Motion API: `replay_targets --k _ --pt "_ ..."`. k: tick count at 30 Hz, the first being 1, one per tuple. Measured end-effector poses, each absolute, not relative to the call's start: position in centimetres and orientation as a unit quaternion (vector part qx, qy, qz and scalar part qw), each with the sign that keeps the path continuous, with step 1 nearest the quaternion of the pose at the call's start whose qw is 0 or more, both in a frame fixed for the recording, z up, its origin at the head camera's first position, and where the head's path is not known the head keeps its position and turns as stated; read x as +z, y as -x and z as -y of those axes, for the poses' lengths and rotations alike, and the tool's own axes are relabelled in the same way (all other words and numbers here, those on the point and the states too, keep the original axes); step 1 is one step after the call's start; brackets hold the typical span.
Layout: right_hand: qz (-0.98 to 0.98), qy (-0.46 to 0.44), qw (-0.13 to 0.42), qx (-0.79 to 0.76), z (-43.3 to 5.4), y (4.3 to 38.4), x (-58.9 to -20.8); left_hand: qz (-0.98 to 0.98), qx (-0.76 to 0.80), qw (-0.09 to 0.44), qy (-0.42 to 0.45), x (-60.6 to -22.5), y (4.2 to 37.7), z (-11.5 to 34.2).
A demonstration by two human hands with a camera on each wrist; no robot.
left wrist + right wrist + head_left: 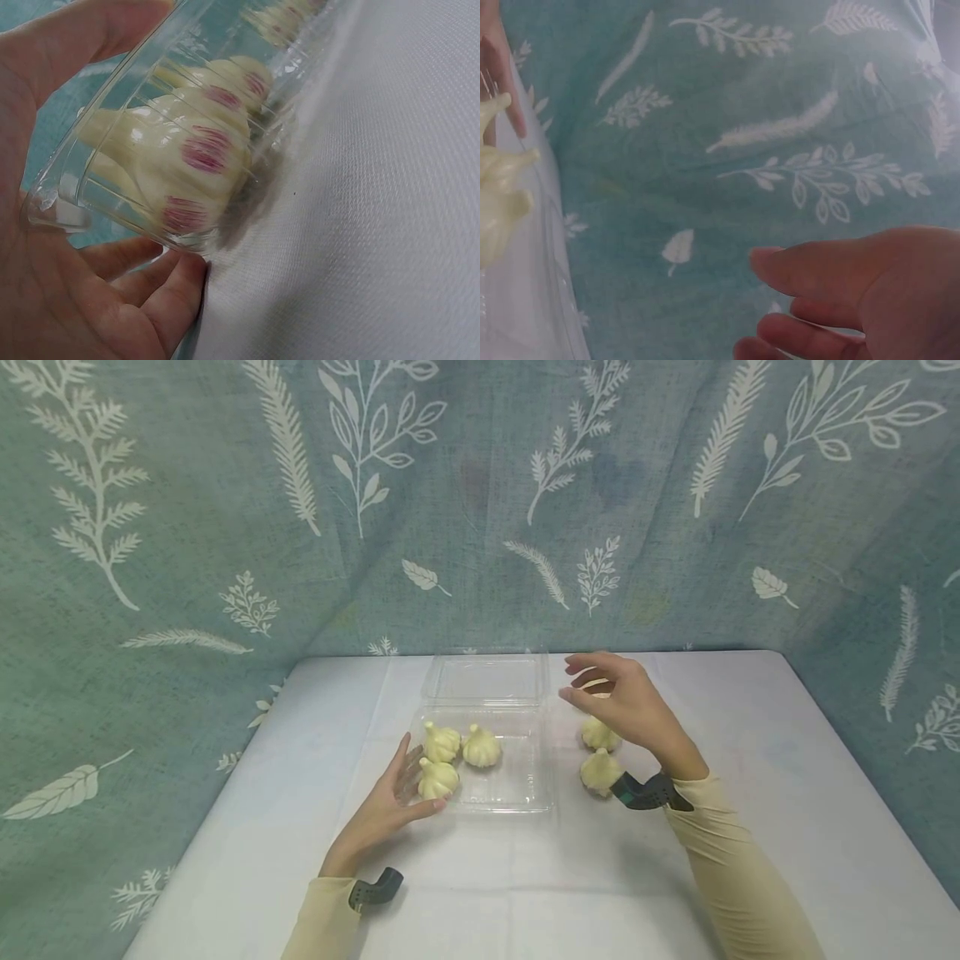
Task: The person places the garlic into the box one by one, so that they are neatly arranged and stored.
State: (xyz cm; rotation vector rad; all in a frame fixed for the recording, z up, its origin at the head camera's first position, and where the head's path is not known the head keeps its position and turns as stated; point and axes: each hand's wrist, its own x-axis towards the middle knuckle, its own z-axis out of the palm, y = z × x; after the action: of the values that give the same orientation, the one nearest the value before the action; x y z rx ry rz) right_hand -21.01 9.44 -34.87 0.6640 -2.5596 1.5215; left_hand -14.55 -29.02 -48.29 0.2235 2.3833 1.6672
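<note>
A clear plastic clamshell container [517, 777] lies opened out, with three pale garlic bulbs [482, 747] in the left part of its base. My left hand [386, 806] holds the container's near left corner, thumb on the front side and fingers at the left wall. Purple streaks mark a garlic bulb [172, 150] behind the plastic in the left wrist view. My right hand [618, 697] hovers above garlic bulbs [600, 771] right of the container, its fingers loosely bent. Nothing shows between that hand's thumb and fingers [802, 334]. Something pale is partly hidden beneath it.
The container's lid [487, 681] lies folded back at the far side, near the back edge of the white-covered table [480, 893]. A blue-green leaf-patterned cloth [480, 527] hangs behind and along both sides.
</note>
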Motion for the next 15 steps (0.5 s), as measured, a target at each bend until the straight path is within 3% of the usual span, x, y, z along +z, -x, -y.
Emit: replay_targets --k 15 --pt "0.859 -0.173 0.098 0.471 -14.0 20.6 -36.0 -0.808 0.574 0.107 -0.079 -48.3 14.6 29.0"
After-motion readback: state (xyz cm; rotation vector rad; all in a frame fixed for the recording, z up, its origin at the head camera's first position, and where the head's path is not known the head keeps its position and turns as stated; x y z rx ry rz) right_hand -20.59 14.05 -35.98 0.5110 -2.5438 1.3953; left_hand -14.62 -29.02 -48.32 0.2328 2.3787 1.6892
